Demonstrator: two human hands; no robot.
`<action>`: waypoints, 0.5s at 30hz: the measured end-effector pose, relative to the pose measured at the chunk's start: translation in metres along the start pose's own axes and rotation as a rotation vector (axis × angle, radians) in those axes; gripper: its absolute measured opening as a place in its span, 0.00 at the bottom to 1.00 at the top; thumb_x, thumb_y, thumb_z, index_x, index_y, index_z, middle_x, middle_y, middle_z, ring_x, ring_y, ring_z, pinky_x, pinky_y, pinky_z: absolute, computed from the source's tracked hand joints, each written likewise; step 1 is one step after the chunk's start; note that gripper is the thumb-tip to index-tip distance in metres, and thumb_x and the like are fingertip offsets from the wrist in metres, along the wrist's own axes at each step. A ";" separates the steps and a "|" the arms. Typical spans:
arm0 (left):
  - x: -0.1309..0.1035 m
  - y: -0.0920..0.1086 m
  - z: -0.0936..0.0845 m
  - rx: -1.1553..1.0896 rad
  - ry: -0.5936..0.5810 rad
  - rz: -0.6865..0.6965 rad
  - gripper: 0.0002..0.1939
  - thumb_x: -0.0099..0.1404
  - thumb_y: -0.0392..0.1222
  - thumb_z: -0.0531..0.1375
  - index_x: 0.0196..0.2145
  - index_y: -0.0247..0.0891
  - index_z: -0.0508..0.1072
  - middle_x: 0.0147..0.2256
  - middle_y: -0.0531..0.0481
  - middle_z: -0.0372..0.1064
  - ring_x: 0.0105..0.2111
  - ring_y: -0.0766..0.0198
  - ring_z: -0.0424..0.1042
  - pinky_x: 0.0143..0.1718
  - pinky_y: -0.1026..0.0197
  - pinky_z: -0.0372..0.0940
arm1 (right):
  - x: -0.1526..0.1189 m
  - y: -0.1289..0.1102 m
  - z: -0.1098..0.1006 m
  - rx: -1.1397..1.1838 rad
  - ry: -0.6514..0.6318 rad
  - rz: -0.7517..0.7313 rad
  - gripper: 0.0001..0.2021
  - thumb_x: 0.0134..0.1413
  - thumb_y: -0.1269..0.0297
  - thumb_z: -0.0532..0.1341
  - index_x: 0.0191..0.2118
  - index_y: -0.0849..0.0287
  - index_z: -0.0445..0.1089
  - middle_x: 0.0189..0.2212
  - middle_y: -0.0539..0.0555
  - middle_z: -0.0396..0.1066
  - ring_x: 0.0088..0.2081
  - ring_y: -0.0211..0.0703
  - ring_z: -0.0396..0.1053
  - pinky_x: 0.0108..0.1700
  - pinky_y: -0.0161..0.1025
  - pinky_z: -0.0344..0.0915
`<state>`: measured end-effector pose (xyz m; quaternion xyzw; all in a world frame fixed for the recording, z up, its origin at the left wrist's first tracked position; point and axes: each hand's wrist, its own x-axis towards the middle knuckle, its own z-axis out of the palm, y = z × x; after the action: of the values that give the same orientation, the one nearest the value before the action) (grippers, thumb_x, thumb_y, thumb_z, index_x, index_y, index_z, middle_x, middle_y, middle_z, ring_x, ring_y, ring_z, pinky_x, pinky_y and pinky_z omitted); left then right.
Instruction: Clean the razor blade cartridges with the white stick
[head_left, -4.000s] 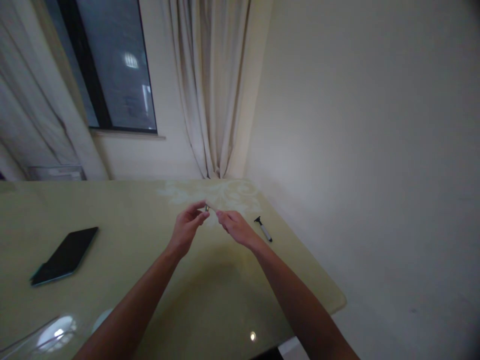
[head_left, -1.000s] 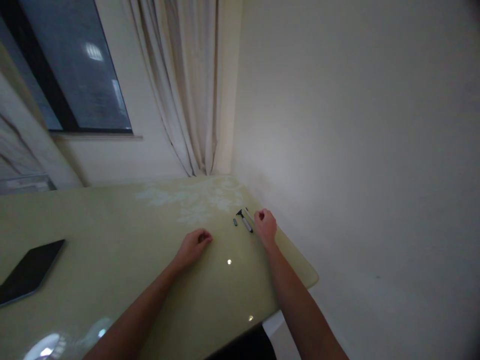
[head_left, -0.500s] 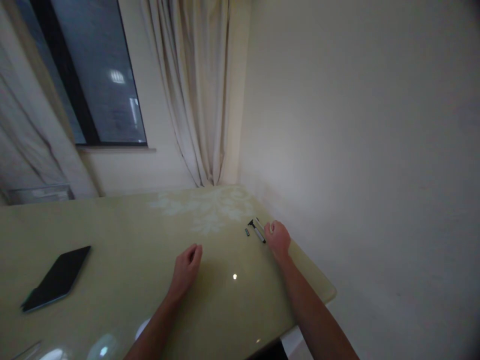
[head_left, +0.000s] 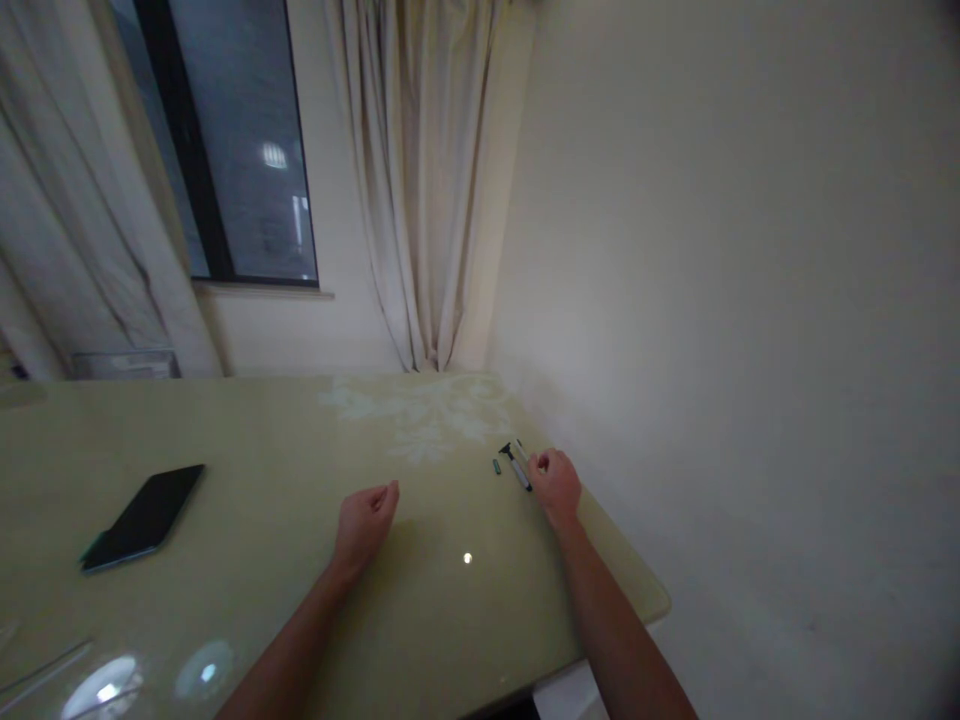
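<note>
Above the glossy tabletop (head_left: 442,620), my left hand (head_left: 366,525) is closed in a loose fist, with nothing showing in it. My right hand (head_left: 556,487) is closed too, near the table's right edge. Just left of it lies a razor (head_left: 519,470) with a dark head and a grey-and-black handle. A thin white stick with a dark tip (head_left: 523,450) runs up to my right fingers; whether they grip it is hidden. Beside the razor is a small dark piece (head_left: 496,467), perhaps a blade cartridge.
A flat black tablet-like object (head_left: 146,517) lies on the left of the table. The pale wall (head_left: 712,350) borders the right side. A gathered curtain (head_left: 420,200) and a window (head_left: 240,150) are behind the table.
The view has swung slightly left, so the window, curtain and black object sit further right. My left fist has turned a little; my right hand stays beside the razor.
</note>
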<state>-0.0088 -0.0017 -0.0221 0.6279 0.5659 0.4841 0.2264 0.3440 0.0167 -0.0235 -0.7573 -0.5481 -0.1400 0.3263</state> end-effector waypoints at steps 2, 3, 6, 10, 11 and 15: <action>-0.002 0.001 0.002 0.017 -0.029 0.033 0.31 0.63 0.67 0.54 0.17 0.44 0.48 0.19 0.55 0.41 0.22 0.65 0.46 0.26 0.58 0.41 | 0.000 -0.002 0.000 0.000 -0.012 -0.010 0.11 0.65 0.58 0.61 0.32 0.58 0.72 0.34 0.57 0.74 0.37 0.48 0.70 0.39 0.39 0.57; -0.003 0.002 0.003 0.027 -0.040 0.049 0.30 0.63 0.66 0.54 0.17 0.44 0.48 0.19 0.55 0.41 0.21 0.65 0.45 0.26 0.58 0.40 | -0.001 -0.003 0.000 -0.001 -0.015 -0.014 0.11 0.65 0.58 0.62 0.34 0.59 0.74 0.35 0.58 0.75 0.39 0.48 0.71 0.40 0.39 0.58; -0.005 0.003 0.004 0.064 -0.061 0.090 0.29 0.63 0.64 0.54 0.16 0.43 0.49 0.19 0.55 0.40 0.21 0.66 0.44 0.26 0.57 0.40 | -0.003 -0.007 -0.001 -0.004 -0.031 -0.019 0.12 0.64 0.55 0.65 0.39 0.60 0.77 0.41 0.61 0.75 0.44 0.51 0.72 0.44 0.40 0.61; -0.007 0.004 0.004 0.122 -0.066 0.136 0.28 0.64 0.61 0.53 0.15 0.43 0.50 0.18 0.55 0.41 0.19 0.66 0.44 0.27 0.57 0.41 | -0.005 -0.012 -0.002 0.021 -0.082 -0.009 0.14 0.64 0.53 0.66 0.44 0.60 0.78 0.47 0.63 0.75 0.48 0.53 0.73 0.47 0.41 0.63; -0.007 0.004 0.003 0.137 -0.065 0.143 0.28 0.64 0.61 0.53 0.15 0.43 0.50 0.18 0.55 0.41 0.19 0.66 0.44 0.27 0.57 0.42 | -0.006 -0.012 -0.002 0.028 -0.090 -0.009 0.15 0.64 0.53 0.66 0.45 0.60 0.78 0.48 0.63 0.75 0.49 0.54 0.73 0.48 0.41 0.64; -0.008 0.003 0.003 0.208 -0.072 0.160 0.27 0.66 0.60 0.50 0.16 0.43 0.50 0.18 0.55 0.41 0.19 0.66 0.44 0.27 0.57 0.42 | -0.006 -0.012 -0.001 0.043 -0.104 -0.015 0.16 0.65 0.52 0.66 0.47 0.61 0.78 0.50 0.63 0.75 0.51 0.55 0.73 0.50 0.43 0.64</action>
<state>-0.0037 -0.0094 -0.0233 0.7079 0.5527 0.4166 0.1409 0.3309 0.0136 -0.0221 -0.7522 -0.5729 -0.0912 0.3125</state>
